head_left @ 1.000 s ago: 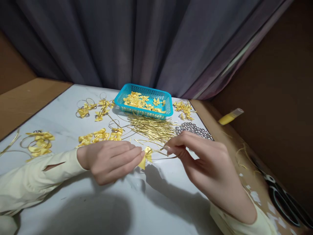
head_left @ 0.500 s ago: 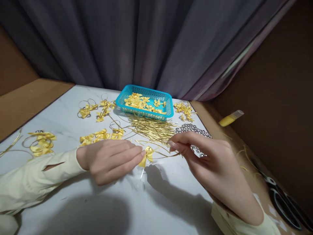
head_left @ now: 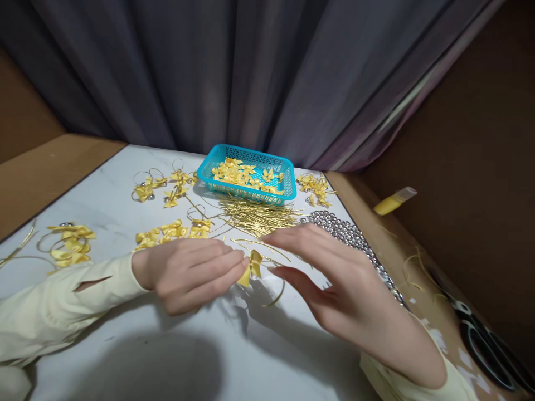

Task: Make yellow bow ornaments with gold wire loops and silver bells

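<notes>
Fingers (head_left: pixel 217 269) of the left hand (head_left: pixel 184 275) clamp a yellow bow (head_left: pixel 254 266); those of the right hand (head_left: pixel 351 284) hover apart beside it.

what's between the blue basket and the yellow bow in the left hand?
In the head view: a pile of gold strands in front of the blue basket, then a few loose strands nearer the yellow bow.

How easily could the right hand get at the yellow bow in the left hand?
Probably easily: the right hand is open beside the yellow bow, which sticks out past the left hand, with little seemingly between.
</notes>
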The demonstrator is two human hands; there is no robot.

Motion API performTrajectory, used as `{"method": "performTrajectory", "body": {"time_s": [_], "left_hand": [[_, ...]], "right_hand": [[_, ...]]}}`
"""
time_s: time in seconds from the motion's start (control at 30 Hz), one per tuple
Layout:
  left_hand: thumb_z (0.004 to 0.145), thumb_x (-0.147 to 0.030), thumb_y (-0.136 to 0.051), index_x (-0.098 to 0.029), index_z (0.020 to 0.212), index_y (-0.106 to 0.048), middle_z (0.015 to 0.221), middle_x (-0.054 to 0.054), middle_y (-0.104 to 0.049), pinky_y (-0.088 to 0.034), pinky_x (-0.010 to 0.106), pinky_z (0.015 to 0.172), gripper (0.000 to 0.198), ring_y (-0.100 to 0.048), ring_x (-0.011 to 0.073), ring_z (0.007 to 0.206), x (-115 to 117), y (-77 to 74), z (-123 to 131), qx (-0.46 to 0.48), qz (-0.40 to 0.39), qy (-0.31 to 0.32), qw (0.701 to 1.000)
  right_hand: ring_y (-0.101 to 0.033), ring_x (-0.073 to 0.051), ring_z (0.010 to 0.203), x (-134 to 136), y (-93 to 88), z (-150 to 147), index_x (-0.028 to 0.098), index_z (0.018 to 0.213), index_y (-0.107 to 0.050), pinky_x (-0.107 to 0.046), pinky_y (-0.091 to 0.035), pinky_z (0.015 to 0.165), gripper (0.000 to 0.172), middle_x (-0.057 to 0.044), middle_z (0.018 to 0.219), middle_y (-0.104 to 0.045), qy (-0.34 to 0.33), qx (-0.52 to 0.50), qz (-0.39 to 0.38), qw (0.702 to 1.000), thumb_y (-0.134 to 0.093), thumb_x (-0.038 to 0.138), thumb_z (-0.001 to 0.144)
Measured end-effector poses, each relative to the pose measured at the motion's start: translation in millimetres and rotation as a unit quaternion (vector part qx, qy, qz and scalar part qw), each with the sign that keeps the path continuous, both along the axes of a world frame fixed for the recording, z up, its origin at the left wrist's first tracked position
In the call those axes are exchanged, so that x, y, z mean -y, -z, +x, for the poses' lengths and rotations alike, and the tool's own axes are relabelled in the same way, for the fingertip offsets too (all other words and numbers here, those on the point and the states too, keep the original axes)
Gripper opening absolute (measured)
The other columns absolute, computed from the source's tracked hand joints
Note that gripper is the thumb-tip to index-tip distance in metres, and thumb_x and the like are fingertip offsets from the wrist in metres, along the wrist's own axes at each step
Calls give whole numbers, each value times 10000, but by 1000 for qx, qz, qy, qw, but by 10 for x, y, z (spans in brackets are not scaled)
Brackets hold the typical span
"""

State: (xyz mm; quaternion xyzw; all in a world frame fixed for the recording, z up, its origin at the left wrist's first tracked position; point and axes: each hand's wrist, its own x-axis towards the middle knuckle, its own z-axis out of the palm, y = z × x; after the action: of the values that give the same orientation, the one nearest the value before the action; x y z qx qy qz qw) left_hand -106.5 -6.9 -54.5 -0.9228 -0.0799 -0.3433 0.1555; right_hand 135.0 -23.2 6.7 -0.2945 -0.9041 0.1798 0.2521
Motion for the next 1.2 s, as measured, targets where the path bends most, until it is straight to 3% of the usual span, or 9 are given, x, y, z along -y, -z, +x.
{"method": "performTrajectory", "body": {"time_s": [0.07, 0.2, 0.4, 0.7, 0.97, 1.1, 1.2], "left_hand": [[880, -134, -375, -181, 1107, -613, 963, 97, -695, -571, 304, 687, 332, -648, 193, 855, 0, -6, 6, -6, 6, -5, 1000], [856, -100, -386, -75, 1038, -632, 927, 157, -690, -562, 312, 702, 306, -645, 217, 850, 3, -21, 23, -22, 27, 12, 999], [875, -110, -339, -122, 1039, -614, 911, 115, -703, -564, 287, 677, 321, -658, 186, 800, 14, -28, 56, -26, 33, -7, 999], [857, -67, -335, -31, 949, -609, 833, 168, -705, -542, 309, 621, 291, -664, 219, 722, 41, -96, 108, -56, 33, 17, 998], [872, -105, -314, -101, 1114, -556, 930, 136, -690, -535, 290, 668, 342, -640, 197, 847, 111, 21, 93, 1, -85, 11, 996], [852, -50, -324, -76, 1062, -539, 897, 138, -683, -515, 267, 745, 302, -624, 173, 860, 155, -51, 135, 20, -155, -9, 988], [833, -24, -351, -101, 1005, -536, 851, 111, -688, -511, 233, 713, 265, -629, 150, 807, 182, -130, 167, 17, -186, -26, 982]], "right_hand": [[-529, -171, 916, 10, 29, -27, 123, 1093, -544, -305, -426, 797, 264, -65, 1002, -620, -16, 3, -6, 1000, -509, 67, 838], [-519, -187, 812, 22, 95, -84, 92, 928, -579, -322, -422, 709, 121, -86, 850, -603, -2, 6, 2, 1000, -482, 96, 855], [-477, -190, 787, -12, 180, -125, 83, 885, -591, -321, -384, 679, 126, -88, 824, -574, -12, 24, 43, 999, -488, 42, 826], [-441, -158, 706, -49, 203, -112, 105, 780, -557, -299, -336, 641, 196, -52, 724, -537, -34, 11, 32, 999, -438, -45, 740], [-437, -151, 671, -14, 168, -90, 93, 739, -580, -299, -313, 632, 212, -53, 681, -548, -33, -10, 40, 999, -431, -52, 698], [-424, -156, 675, 36, 131, -84, 89, 748, -597, -306, -291, 630, 185, -56, 689, -561, -32, -2, 58, 998, -444, -15, 729], [-411, -154, 673, 62, 111, -82, 90, 745, -592, -304, -279, 625, 187, -51, 689, -555, -35, 3, 70, 997, -440, -17, 724]]}}
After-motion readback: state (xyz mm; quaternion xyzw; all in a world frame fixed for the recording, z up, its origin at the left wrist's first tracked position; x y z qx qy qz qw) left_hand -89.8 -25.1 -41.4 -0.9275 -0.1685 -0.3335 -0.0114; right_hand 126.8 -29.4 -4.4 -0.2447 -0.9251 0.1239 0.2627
